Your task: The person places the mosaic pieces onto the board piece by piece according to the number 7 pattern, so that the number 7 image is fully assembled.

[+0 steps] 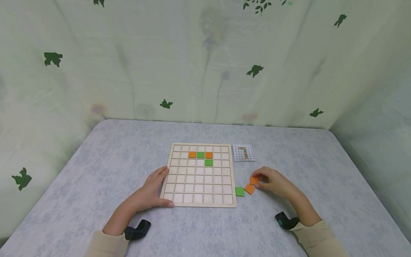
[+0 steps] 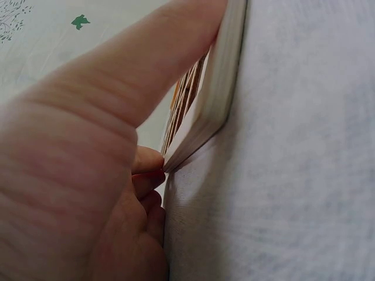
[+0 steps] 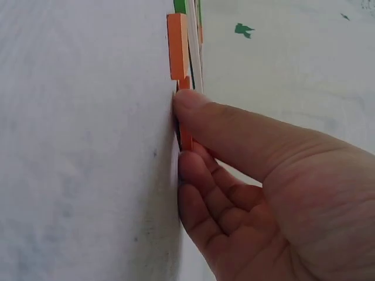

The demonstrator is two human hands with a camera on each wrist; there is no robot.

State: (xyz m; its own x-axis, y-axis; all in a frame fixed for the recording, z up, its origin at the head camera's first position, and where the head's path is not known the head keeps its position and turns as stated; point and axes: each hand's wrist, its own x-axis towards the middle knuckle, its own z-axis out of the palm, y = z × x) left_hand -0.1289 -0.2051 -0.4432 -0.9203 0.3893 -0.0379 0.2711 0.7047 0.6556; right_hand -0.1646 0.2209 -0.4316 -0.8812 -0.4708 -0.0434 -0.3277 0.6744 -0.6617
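Observation:
A wooden grid board (image 1: 196,178) lies flat on the table, with orange and green square tiles in its upper cells. My left hand (image 1: 151,191) holds the board's near left corner, thumb along the near edge and fingertips at the left side. In the left wrist view that thumb (image 2: 146,64) lies against the board's rim (image 2: 220,88). Right of the board, my right hand (image 1: 273,182) pinches an orange tile (image 1: 253,181) between thumb and fingers. Another orange tile (image 1: 249,189) lies beside it, and a green tile (image 1: 239,191) sits near the board's right edge.
A small pattern card (image 1: 244,153) with a coloured grid lies beyond the loose tiles, beside the board's far right corner. The grey table (image 1: 122,153) is bounded by a hanging curtain (image 1: 192,71) at the back and sides. Each wrist wears a black device (image 1: 138,230).

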